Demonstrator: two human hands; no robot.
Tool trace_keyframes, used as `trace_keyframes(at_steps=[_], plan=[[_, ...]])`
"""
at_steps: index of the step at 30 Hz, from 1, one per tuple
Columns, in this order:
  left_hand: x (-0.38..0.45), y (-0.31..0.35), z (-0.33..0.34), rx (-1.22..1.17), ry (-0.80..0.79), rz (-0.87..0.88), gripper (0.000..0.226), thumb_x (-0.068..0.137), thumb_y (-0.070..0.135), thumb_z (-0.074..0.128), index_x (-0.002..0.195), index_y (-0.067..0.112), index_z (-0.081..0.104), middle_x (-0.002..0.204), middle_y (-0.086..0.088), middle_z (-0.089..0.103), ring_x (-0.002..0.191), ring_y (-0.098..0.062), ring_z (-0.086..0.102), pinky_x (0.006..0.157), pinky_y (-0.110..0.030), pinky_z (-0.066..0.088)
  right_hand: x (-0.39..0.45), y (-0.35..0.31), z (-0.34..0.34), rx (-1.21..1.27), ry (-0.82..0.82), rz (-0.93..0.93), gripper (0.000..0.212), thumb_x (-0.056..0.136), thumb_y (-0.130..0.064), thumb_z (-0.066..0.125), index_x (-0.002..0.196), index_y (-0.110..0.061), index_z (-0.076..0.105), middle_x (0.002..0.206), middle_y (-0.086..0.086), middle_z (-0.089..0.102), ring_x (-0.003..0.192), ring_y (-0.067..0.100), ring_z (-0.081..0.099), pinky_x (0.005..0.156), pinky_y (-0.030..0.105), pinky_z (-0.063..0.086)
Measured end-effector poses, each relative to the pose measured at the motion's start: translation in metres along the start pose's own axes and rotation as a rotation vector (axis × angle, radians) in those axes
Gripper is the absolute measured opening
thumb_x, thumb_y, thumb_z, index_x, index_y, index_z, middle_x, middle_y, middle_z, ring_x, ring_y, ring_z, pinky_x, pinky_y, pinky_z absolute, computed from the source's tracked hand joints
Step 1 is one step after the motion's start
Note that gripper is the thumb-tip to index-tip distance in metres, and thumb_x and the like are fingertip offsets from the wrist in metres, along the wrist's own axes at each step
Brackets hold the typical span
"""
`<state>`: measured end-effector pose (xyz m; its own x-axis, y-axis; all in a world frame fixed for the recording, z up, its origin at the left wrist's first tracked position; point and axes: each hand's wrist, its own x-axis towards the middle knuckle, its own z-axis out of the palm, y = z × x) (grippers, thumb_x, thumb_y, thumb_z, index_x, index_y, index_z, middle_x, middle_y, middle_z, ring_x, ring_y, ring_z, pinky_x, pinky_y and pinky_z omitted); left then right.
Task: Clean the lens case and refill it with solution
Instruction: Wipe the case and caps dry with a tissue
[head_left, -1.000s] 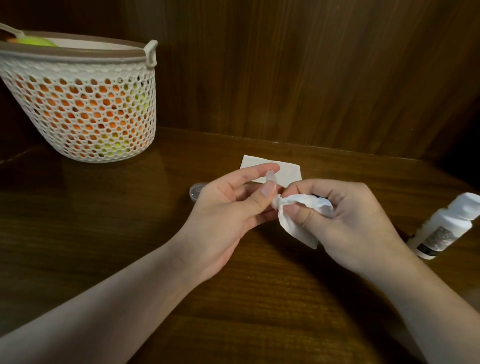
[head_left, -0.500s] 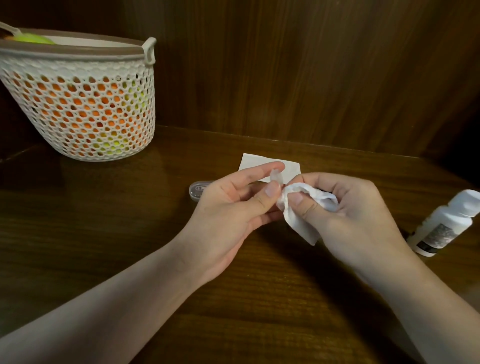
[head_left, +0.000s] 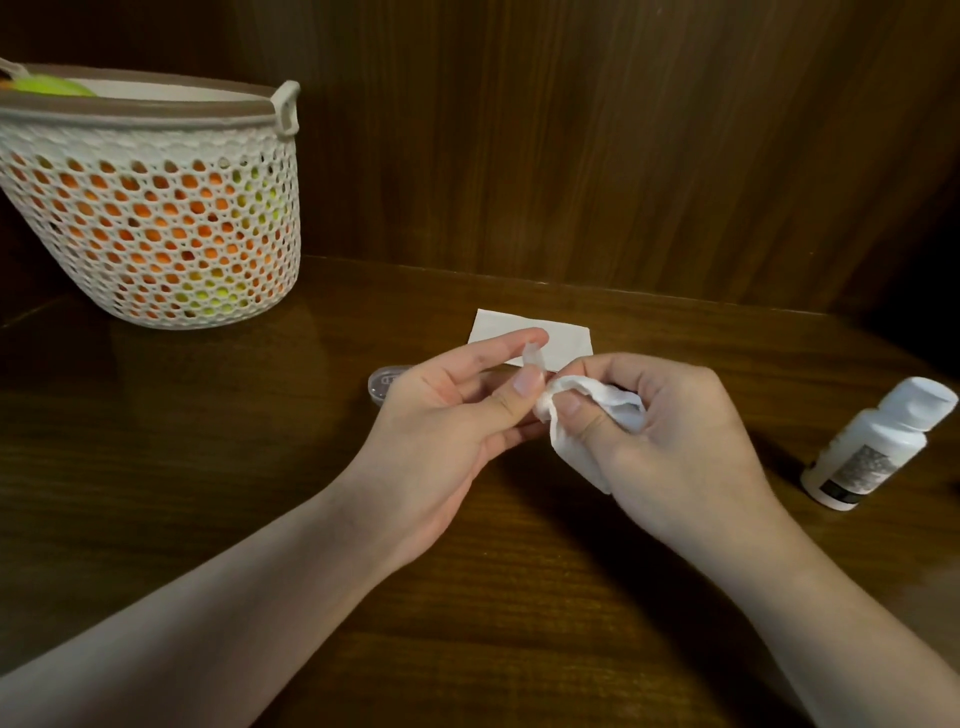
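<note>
Your left hand pinches the small clear plastic lens case piece by its rim, likely light, rigid and slippery, while your right hand grips the crumpled white tissue against it.

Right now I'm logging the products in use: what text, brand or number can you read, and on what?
Nothing is legible.
Bottle: a grey-and-black label, print too blurred to read.
Clear lid: a faint raised mark, unreadable.
Paper: blank on the side shown.
</note>
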<state>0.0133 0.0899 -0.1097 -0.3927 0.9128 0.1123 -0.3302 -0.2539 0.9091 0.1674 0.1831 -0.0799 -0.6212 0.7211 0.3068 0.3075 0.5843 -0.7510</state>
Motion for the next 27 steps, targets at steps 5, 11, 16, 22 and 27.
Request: trace_keyframes(at_steps=[5, 11, 16, 22, 27], plan=[[0.0, 0.002, -0.003, 0.007, 0.02, 0.0, 0.044, 0.088, 0.017, 0.071, 0.131, 0.024, 0.072, 0.117, -0.005, 0.081, 0.117, -0.02, 0.076, 0.096, -0.036, 0.062, 0.0, 0.002, -0.001, 0.046, -0.075, 0.003, 0.017, 0.096, -0.037, 0.08, 0.082, -0.047, 0.076, 0.094, -0.037, 0.073, 0.1, -0.019, 0.06, 0.068, 0.011, 0.051], [0.002, 0.002, -0.002, -0.006, -0.006, -0.023, 0.044, 0.087, 0.017, 0.073, 0.131, 0.022, 0.073, 0.119, -0.007, 0.081, 0.117, -0.023, 0.076, 0.093, -0.034, 0.063, -0.001, 0.004, 0.004, 0.083, 0.052, -0.014, 0.013, 0.092, -0.035, 0.083, 0.084, -0.044, 0.077, 0.096, -0.044, 0.069, 0.101, -0.024, 0.058, 0.068, 0.01, 0.048], [0.001, 0.003, -0.006, 0.007, 0.011, -0.017, 0.044, 0.089, 0.015, 0.072, 0.132, 0.023, 0.072, 0.122, -0.005, 0.08, 0.121, -0.02, 0.074, 0.105, -0.043, 0.059, 0.0, 0.007, 0.006, 0.059, 0.006, -0.004, 0.019, 0.091, -0.035, 0.085, 0.08, -0.049, 0.077, 0.095, -0.048, 0.067, 0.101, -0.026, 0.055, 0.06, 0.008, 0.05], [0.004, 0.001, -0.003, -0.012, -0.008, -0.037, 0.045, 0.088, 0.014, 0.072, 0.133, 0.021, 0.073, 0.12, -0.007, 0.08, 0.117, -0.023, 0.076, 0.092, -0.034, 0.063, 0.002, 0.011, 0.005, 0.286, 0.008, 0.068, 0.012, 0.092, -0.03, 0.084, 0.092, -0.041, 0.082, 0.098, -0.031, 0.076, 0.097, -0.015, 0.064, 0.072, 0.018, 0.054], [0.005, 0.009, -0.01, -0.108, 0.035, -0.035, 0.051, 0.088, 0.017, 0.074, 0.138, 0.024, 0.07, 0.122, -0.008, 0.079, 0.123, -0.021, 0.073, 0.105, -0.041, 0.059, 0.009, 0.012, -0.012, 0.427, -0.002, 0.159, 0.016, 0.092, -0.027, 0.082, 0.097, -0.042, 0.083, 0.101, -0.022, 0.078, 0.099, 0.007, 0.071, 0.076, 0.03, 0.059]])
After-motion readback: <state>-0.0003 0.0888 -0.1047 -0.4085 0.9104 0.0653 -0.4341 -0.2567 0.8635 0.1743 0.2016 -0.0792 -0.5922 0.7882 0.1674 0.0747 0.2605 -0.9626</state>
